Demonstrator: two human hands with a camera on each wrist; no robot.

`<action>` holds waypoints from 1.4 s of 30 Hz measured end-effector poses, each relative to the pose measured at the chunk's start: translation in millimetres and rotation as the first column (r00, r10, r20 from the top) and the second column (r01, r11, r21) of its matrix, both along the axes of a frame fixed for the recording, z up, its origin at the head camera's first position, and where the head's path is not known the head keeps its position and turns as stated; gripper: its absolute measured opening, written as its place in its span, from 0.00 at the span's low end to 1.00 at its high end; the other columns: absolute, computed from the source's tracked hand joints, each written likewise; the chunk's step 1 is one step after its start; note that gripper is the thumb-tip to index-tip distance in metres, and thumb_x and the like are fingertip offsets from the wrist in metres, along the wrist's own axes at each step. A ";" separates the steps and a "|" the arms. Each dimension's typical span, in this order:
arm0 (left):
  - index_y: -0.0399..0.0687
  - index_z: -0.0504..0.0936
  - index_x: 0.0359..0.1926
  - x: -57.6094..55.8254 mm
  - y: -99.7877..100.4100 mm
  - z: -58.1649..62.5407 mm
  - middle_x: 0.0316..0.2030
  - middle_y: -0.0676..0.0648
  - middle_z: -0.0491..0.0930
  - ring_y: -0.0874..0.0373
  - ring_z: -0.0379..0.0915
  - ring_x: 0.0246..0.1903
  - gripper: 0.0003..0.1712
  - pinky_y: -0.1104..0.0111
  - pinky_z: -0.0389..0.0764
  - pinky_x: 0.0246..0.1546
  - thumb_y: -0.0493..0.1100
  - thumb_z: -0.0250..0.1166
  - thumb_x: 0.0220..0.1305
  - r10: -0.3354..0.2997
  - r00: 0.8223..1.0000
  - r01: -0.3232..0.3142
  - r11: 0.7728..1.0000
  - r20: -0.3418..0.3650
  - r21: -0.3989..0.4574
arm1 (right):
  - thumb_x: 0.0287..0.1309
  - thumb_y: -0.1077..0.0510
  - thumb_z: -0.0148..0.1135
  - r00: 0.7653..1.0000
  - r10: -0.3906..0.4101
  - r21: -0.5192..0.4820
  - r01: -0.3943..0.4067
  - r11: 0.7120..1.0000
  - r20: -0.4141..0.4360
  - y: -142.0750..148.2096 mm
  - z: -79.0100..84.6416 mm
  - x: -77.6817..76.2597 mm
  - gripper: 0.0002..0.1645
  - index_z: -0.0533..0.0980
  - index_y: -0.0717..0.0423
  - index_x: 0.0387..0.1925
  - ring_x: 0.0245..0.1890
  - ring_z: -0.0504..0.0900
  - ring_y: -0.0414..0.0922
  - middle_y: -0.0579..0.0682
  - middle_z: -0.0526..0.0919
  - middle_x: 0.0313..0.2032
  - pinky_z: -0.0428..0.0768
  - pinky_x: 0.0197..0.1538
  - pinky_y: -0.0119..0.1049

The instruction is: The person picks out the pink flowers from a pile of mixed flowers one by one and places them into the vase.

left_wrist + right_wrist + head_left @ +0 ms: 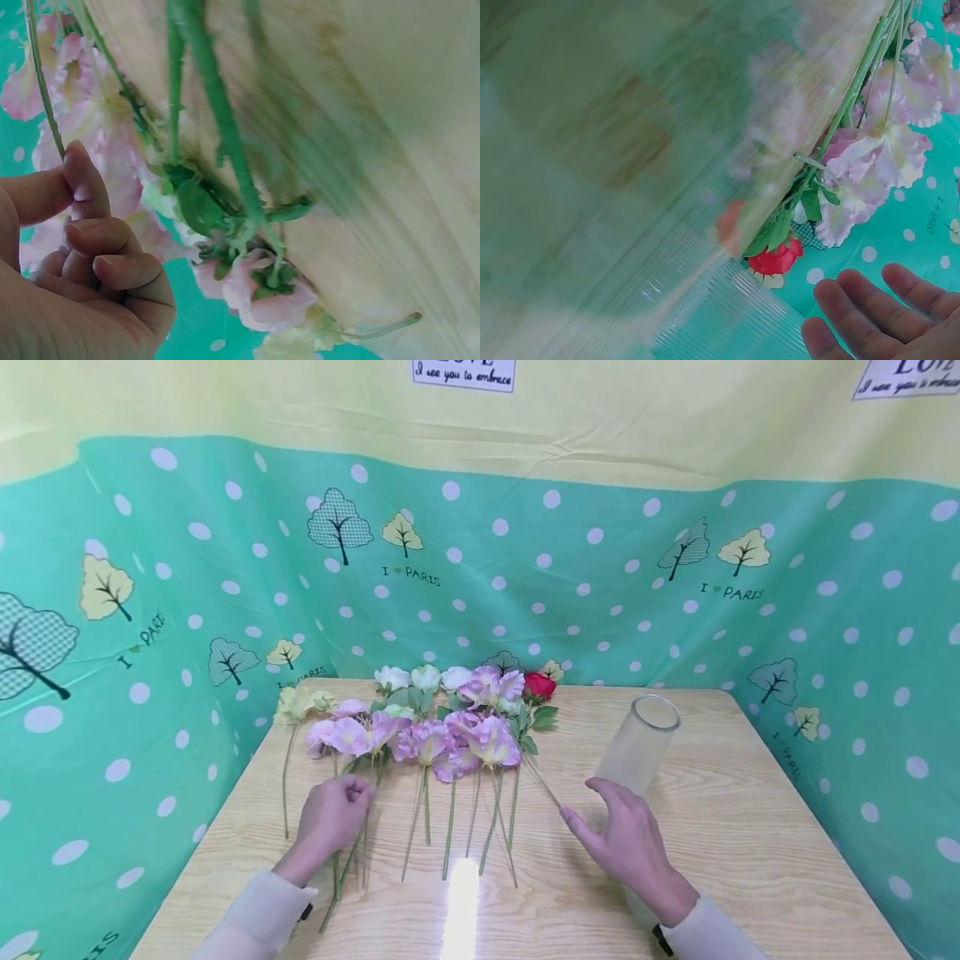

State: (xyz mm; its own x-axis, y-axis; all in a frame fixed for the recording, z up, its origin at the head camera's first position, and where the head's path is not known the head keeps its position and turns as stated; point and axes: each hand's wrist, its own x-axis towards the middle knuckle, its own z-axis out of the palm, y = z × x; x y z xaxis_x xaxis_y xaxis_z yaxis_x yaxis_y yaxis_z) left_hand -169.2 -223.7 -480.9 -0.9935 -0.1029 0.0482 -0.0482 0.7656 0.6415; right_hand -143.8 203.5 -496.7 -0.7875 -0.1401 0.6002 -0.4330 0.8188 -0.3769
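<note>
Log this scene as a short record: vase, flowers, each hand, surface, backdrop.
Vase: see-through, ribbed, right of the flowers
Flowers: lilac blooms, pale roses, one red rose; heads toward the far edge, most stems toward the person
Left hand: pinches a thin stem between thumb and finger
Right hand: fingers extended, beside the vase; contact unclear
Surface: wood-grain table
Backdrop: green and yellow printed cloth

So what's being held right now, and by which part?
The left hand pinches a flower stem; its blossom can't be singled out. The right hand, by the vase, holds nothing.
</note>
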 end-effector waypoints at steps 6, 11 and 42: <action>0.42 0.87 0.39 1.7 6.8 3.8 0.25 0.52 0.83 0.60 0.75 0.22 0.06 0.66 0.77 0.26 0.41 0.68 0.69 -0.023 0.998 0.026 0.998 -0.053 0.052 | 0.51 0.45 0.78 1.000 -0.008 -0.004 0.008 1.000 0.009 -1.3 0.6 0.1 0.33 0.81 0.65 0.50 0.43 0.87 0.60 0.61 0.88 0.45 0.84 0.45 0.58; 0.44 0.87 0.36 3.9 16.5 6.7 0.25 0.54 0.84 0.60 0.77 0.24 0.05 0.66 0.79 0.28 0.41 0.69 0.68 -0.036 0.994 0.047 0.994 -0.102 0.102 | 0.51 0.45 0.79 1.000 -0.015 -0.011 0.015 1.000 0.012 -2.4 0.7 0.8 0.33 0.81 0.65 0.50 0.42 0.87 0.60 0.61 0.88 0.45 0.84 0.45 0.57; 0.44 0.87 0.30 7.3 68.3 21.9 0.20 0.55 0.80 0.62 0.71 0.20 0.05 0.71 0.75 0.24 0.36 0.73 0.63 -0.084 0.958 0.158 0.952 -0.274 0.261 | 0.50 0.47 0.79 0.999 -0.029 -0.058 0.029 0.998 0.014 -7.6 3.2 2.1 0.31 0.82 0.65 0.49 0.42 0.87 0.57 0.59 0.88 0.42 0.84 0.42 0.55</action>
State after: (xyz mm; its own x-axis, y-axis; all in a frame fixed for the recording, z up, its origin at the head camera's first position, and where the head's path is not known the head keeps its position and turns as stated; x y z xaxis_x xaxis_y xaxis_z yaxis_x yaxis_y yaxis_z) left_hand -162.0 -155.4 -459.0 -0.9566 -0.0291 0.2901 0.2281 0.5446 0.8071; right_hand -141.6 195.9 -493.6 -0.7985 -0.0822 0.5964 -0.4041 0.8074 -0.4298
